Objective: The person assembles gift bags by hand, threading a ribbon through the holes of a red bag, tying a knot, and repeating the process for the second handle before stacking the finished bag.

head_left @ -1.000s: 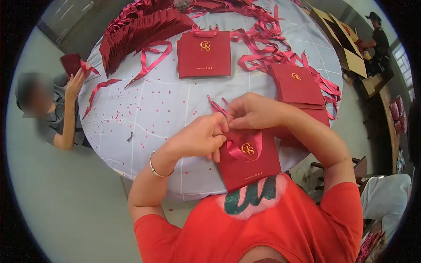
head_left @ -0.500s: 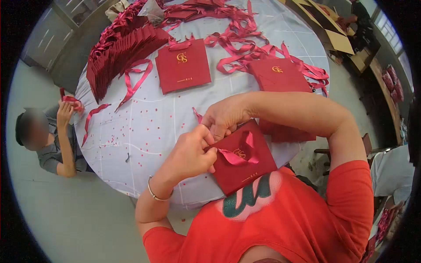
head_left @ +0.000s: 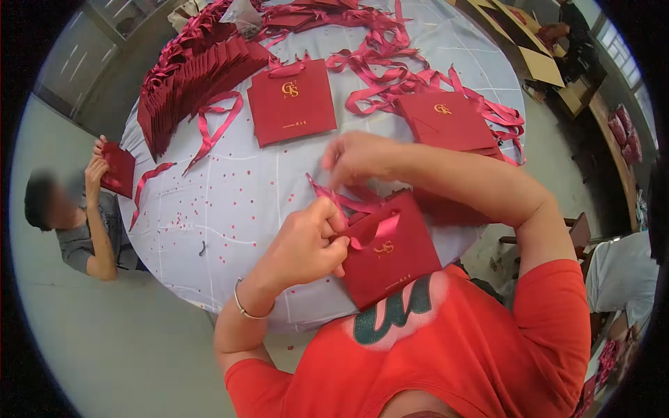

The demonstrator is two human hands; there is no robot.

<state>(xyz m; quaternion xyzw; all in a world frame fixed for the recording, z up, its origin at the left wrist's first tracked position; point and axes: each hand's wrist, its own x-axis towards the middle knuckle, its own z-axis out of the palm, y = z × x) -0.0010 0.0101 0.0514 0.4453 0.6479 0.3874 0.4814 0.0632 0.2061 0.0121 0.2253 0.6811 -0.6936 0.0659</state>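
Observation:
A red paper gift bag (head_left: 394, 261) with a gold logo lies tilted at the table's near edge, against my shirt. My left hand (head_left: 306, 240) is closed in a pinch at its upper left corner, where the pink ribbon handle (head_left: 383, 228) meets the rim. More pink ribbon (head_left: 348, 200) arches behind the bag's top edge. Above that ribbon is my right hand (head_left: 357, 159), smeared by motion, its fingers curled downward and apart from the bag. Under my right forearm, more red bags (head_left: 446, 125) lie stacked, partly hidden.
Another gift bag (head_left: 293, 104) lies farther up the round table (head_left: 230, 258). A long row of red bags (head_left: 188, 87) and tangled ribbons (head_left: 380, 63) fill the far side. Small red bits dot the cloth. At the left, a person (head_left: 90, 216) holds a red bag (head_left: 118, 171).
My right hand has moved up, away from the bag's rim, and the ribbon behind the bag now shows. My left hand stays at the corner. The person at left has raised a bag into view.

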